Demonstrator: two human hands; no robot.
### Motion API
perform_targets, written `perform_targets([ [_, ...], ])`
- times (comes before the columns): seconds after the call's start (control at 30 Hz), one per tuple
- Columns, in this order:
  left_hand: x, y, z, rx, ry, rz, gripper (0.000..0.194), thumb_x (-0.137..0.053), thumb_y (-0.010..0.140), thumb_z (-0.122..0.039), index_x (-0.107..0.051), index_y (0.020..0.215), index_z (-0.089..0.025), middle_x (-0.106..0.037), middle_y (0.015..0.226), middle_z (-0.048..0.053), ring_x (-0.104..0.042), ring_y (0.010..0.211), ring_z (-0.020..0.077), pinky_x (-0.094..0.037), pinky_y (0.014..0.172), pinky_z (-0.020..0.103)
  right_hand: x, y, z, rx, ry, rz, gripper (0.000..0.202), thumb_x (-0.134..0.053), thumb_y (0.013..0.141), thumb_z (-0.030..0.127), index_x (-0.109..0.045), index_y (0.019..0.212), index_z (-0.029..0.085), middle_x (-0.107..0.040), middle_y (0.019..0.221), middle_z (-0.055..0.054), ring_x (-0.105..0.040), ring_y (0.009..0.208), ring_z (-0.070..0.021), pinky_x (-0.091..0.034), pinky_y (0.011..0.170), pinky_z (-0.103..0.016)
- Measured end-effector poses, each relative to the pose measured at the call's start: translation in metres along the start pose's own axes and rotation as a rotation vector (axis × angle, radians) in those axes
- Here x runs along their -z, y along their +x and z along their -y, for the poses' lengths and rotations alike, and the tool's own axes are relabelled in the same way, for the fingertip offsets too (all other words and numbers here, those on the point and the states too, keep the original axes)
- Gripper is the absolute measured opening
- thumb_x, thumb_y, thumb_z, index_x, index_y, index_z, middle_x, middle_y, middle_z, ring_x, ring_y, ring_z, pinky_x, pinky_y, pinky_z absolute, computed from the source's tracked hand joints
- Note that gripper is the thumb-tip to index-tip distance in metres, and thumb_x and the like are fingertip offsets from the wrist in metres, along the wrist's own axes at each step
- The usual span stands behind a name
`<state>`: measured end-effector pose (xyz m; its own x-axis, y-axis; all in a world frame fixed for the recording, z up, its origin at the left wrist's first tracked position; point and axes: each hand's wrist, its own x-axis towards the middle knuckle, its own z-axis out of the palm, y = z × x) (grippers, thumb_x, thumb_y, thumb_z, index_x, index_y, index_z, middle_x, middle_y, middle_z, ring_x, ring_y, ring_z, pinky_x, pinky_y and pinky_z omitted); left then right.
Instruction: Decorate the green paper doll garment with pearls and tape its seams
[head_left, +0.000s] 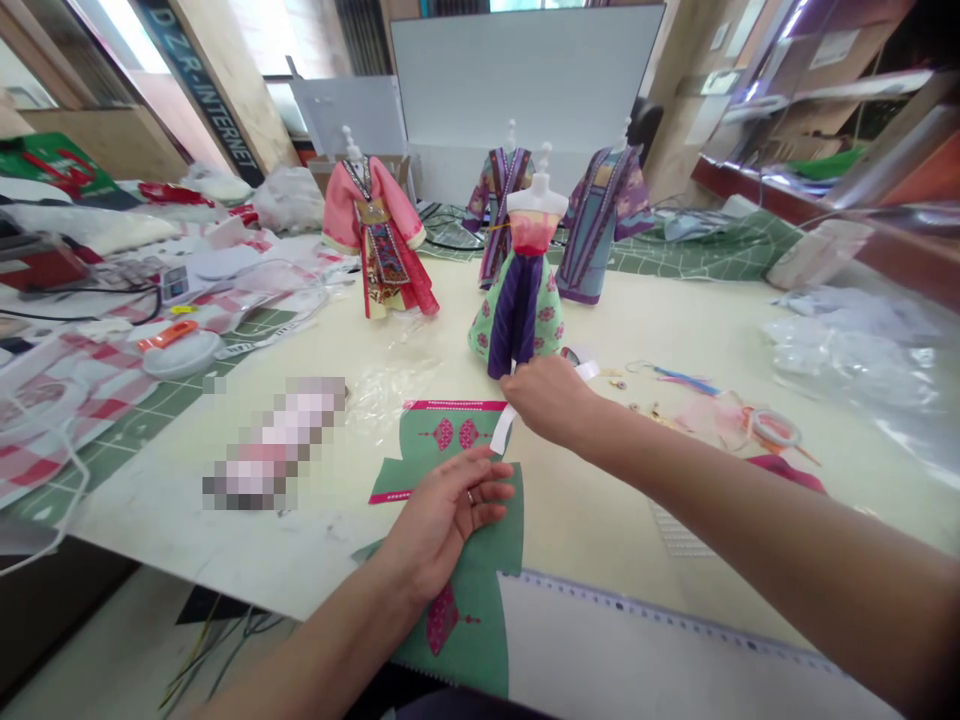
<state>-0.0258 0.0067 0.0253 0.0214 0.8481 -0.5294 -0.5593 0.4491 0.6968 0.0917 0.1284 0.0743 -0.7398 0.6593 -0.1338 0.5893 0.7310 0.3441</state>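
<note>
Green fabric (pixel 487 590) with pink fan prints and pink trim lies along the front middle of the table. My left hand (pixel 457 510) rests palm-up on it, fingers curled loosely and apart, a ring on one finger. Its fingertips are near the lower end of a white strip (pixel 504 430). My right hand (pixel 551 400) is closed around this strip, whose other end sticks out beyond the knuckles. Just behind the right hand stands a small mannequin in a green flowered skirt with a purple front panel (pixel 525 300).
Three more dressed mannequins stand behind, one in a pink robe (pixel 375 240). Threads and a tape roll (pixel 776 428) lie to the right, near clear plastic bags (pixel 847 340). A white dish (pixel 182 352) and checked cloth are at the left. A ruler-like strip (pixel 675 615) runs along the front.
</note>
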Motion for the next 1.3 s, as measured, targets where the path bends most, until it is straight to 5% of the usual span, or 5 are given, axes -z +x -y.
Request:
perform_targets([
  [0.23, -0.004, -0.026, 0.012, -0.194, 0.48, -0.034, 0.036, -0.063, 0.082, -0.022, -0.06, 0.117, -0.019, -0.066, 0.116, 0.006, -0.054, 0.116, 0.0223, -0.036, 0.1, 0.034, 0.015, -0.025, 0.002, 0.025, 0.014, -0.067, 0.019, -0.055, 0.078, -0.002, -0.064, 0.087, 0.011, -0.067, 0.078, -0.008, -0.063, 0.072, -0.0206, -0.039, 0.05, -0.026],
  [0.63, 0.003, -0.047, 0.044, -0.289, 0.721, 0.098, 0.04, -0.058, 0.081, -0.017, -0.06, 0.12, -0.024, -0.06, 0.126, 0.004, -0.048, 0.122, 0.0255, -0.033, 0.104, 0.04, 0.02, -0.086, 0.02, 0.031, -0.017, -0.03, 0.018, -0.063, 0.069, 0.002, -0.061, 0.08, 0.016, -0.063, 0.071, -0.006, -0.057, 0.065, -0.0212, -0.02, 0.045, -0.027],
  [0.77, 0.003, -0.06, 0.049, -0.157, 0.553, 0.159, 0.036, -0.06, 0.08, -0.017, -0.062, 0.116, -0.021, -0.064, 0.119, 0.007, -0.054, 0.115, 0.0244, -0.039, 0.1, 0.037, 0.025, -0.102, 0.022, 0.035, -0.004, 0.009, 0.014, -0.065, 0.07, 0.004, -0.061, 0.075, 0.017, -0.063, 0.069, -0.005, -0.056, 0.063, -0.0196, -0.019, 0.046, -0.028],
  [0.93, -0.007, -0.066, 0.051, 0.085, 0.107, 0.145, 0.046, -0.06, 0.085, -0.024, -0.046, 0.126, -0.012, -0.066, 0.112, 0.015, -0.065, 0.095, 0.0229, -0.05, 0.078, 0.034, 0.026, -0.088, 0.013, 0.093, -0.01, 0.046, 0.015, -0.062, 0.072, 0.001, -0.062, 0.076, 0.016, -0.063, 0.067, -0.004, -0.057, 0.063, -0.0177, -0.02, 0.046, -0.028],
  [1.3, -0.007, -0.049, 0.042, 0.175, -0.167, 0.077, 0.036, -0.057, 0.087, -0.017, -0.048, 0.12, -0.01, -0.065, 0.113, 0.019, -0.068, 0.092, 0.0229, -0.055, 0.076, 0.029, 0.018, -0.043, 0.006, 0.147, -0.035, 0.175, 0.013, -0.064, 0.072, 0.003, -0.064, 0.08, 0.014, -0.067, 0.075, -0.005, -0.061, 0.067, -0.0195, -0.03, 0.049, -0.026],
])
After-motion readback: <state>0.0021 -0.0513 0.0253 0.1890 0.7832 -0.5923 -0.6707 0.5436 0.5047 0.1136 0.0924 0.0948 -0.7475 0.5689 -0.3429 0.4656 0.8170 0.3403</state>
